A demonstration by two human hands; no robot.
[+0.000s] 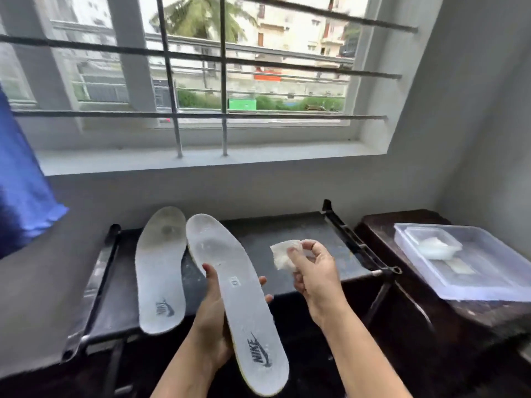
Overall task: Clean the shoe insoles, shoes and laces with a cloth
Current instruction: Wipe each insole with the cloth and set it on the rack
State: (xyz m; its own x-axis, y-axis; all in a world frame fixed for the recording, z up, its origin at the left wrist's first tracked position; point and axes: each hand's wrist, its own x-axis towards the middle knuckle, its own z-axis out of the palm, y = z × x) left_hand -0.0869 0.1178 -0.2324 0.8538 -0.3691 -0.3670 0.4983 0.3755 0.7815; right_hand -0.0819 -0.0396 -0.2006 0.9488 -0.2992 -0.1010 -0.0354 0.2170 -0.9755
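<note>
Bare rack top (287, 234) lies between insole (161, 268) and rail (353, 242).

Barred window (201, 81), clear plastic tray (497, 293)

Insole (244, 297) seemingly hides most of left hand (211, 320).

insoles (161, 271) (238, 297): 2 | cloth (283, 254): 1 | hands (211, 311) (313, 275): 2 | plastic tub (494, 272): 1 | rack (287, 234): 1
</note>
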